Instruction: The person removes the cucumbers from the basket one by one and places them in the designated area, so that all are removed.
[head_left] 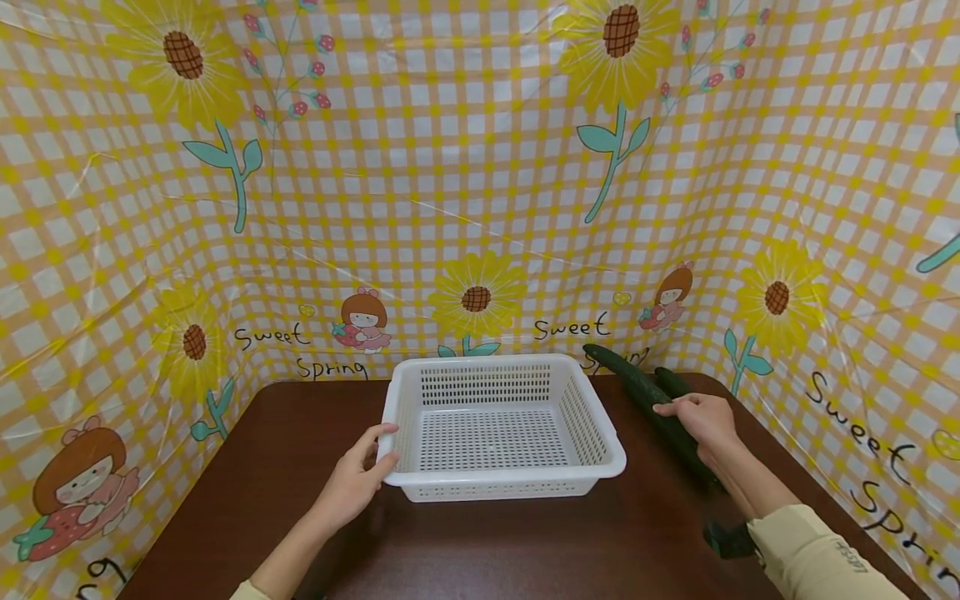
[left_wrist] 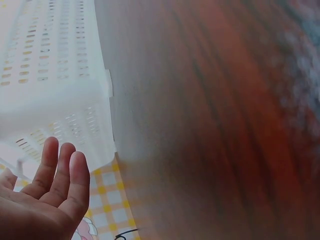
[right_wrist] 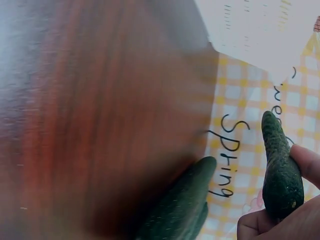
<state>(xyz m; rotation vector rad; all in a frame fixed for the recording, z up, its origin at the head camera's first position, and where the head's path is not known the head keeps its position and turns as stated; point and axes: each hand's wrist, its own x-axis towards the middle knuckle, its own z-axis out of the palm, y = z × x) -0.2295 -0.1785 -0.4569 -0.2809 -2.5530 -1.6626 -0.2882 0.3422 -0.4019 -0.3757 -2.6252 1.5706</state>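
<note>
A white plastic basket [head_left: 502,475] with slotted walls stands on the dark brown table. At its left rim, my left hand [head_left: 358,473] holds on with thumb and index finger; the other fingers [left_wrist: 79,182] stretch outside the wall in the left wrist view. Right of the basket, my right hand [head_left: 701,421] grips a dark green cucumber [right_wrist: 280,165] between thumb and fingers, its narrow end pointing away from me. Below that hand, more cucumbers [right_wrist: 180,202] lie side by side on the table, partly hidden by the hand in the head view.
The brown wooden table [head_left: 517,550] reaches back to a yellow checked cloth [head_left: 480,208] printed with sunflowers, which hangs behind and along both sides. A dark object [head_left: 729,540] sits at my right wrist by the sleeve cuff.
</note>
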